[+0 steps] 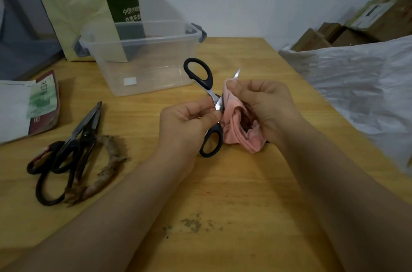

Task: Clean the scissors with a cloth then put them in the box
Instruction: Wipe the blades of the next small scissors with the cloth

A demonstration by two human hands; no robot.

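Now left hand (187, 124) pinches scissors (207, 84) near pivot; right hand (267, 104) grips cloth (236, 131) round blade.

box (142, 57) behind scissors (206, 84)

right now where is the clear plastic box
Head view: the clear plastic box sits on the wooden table, upper left of centre, just behind the black-handled scissors.

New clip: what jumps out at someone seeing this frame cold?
Centre frame, the left hand grips open black-handled scissors near the pivot while the right hand pinches a pink cloth around one blade. Behind them stands a clear plastic box, and old dark scissors lie at the left.
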